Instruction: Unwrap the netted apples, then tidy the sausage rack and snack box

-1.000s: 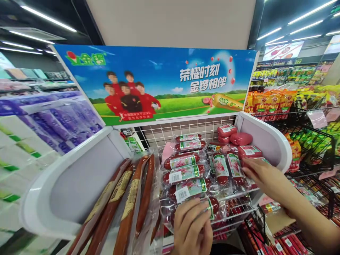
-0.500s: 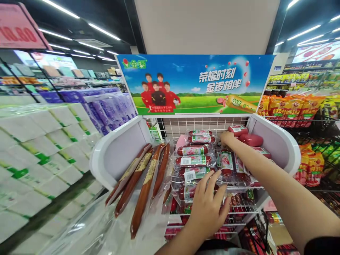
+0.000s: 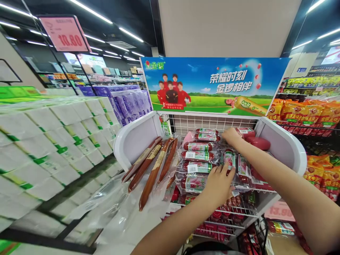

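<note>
1. Sausage (image 3: 229,157) lies on the rack (image 3: 285,141), long axis six to twelve o'clock, at one o'clock from the left hand (image 3: 220,182), the nearer, whose loosely spread fingers are at its near end.
2. Stacked packs (image 3: 198,156) lie crosswise at ten.
3. Right hand (image 3: 231,136) is beyond, at twelve; fingertips hidden, so I cannot tell its grip.
4. Banner (image 3: 207,95) stands behind.
</note>
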`<control>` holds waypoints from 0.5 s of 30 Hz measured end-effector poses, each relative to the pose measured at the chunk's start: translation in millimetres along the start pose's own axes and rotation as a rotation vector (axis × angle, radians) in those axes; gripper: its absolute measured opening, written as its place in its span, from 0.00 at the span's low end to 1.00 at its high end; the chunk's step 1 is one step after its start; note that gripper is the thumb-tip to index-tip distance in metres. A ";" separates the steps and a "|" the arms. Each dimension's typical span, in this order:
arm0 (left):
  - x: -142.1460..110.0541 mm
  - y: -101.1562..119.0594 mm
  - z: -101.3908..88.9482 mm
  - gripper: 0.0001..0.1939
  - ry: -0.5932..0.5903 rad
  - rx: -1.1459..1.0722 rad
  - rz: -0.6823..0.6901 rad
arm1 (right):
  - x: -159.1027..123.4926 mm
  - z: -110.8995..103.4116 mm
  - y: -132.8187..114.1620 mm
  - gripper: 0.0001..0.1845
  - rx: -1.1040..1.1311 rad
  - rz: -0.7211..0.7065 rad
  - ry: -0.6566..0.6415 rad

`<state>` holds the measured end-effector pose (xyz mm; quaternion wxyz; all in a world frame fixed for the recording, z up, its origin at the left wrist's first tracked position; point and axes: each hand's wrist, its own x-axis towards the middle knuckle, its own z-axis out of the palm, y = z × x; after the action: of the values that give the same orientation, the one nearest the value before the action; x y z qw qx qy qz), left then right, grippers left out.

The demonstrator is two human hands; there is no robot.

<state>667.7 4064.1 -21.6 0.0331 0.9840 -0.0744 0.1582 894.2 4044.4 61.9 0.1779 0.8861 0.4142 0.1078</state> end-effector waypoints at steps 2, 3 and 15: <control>9.7 3.0 -2.4 0.33 -0.090 0.040 -0.017 | -2.7 -13.8 3.4 0.14 -0.044 -0.042 0.021; 12.5 4.2 -3.4 0.34 -0.115 0.058 -0.020 | -4.8 -21.3 8.2 0.14 -0.061 -0.047 0.035; 31.1 16.9 33.3 0.34 -0.014 0.118 -0.169 | -118.5 -26.3 19.3 0.35 0.418 0.477 0.274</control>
<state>704.4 4040.2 -42.6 -0.0121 0.9882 0.0182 0.1519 823.7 3947.4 88.6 -0.0949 0.9526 0.2285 0.1769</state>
